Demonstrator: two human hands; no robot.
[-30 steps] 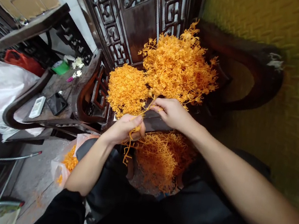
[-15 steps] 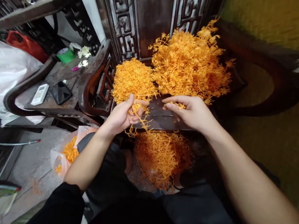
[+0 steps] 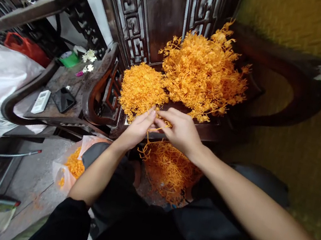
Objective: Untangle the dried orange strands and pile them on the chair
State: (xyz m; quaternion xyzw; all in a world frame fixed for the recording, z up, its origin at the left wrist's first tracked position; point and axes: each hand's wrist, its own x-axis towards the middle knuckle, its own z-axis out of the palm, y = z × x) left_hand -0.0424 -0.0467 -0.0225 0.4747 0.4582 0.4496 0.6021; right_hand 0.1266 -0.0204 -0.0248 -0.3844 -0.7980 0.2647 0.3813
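Note:
My left hand [image 3: 137, 129] is closed on a thin orange flower sprig [image 3: 146, 145], whose stalks dangle below the fingers. My right hand [image 3: 181, 131] meets it fingertip to fingertip, pinching at the same sprig, with orange bits showing by its curled fingers. Just beyond the left hand lies a low pile of small loose orange blossoms [image 3: 143, 88]. A larger heap of branching orange flower sprigs [image 3: 204, 72] rises behind the right hand. Beneath both hands, between the knees, is a tangle of bare orange stalks [image 3: 170, 171].
The piles rest on a dark carved wooden chair [image 3: 164, 25] with a curved armrest [image 3: 304, 95] at right. To the left, a side seat holds a white box [image 3: 41, 101], a black object [image 3: 64, 99] and a green tape roll [image 3: 69, 59]. A plastic bag [image 3: 60, 166] with orange blossoms stands on the floor.
My right hand has moved left to my left hand, and its fingers now pinch at the sprig there. My left hand's fingers have closed more. The view has shifted slightly.

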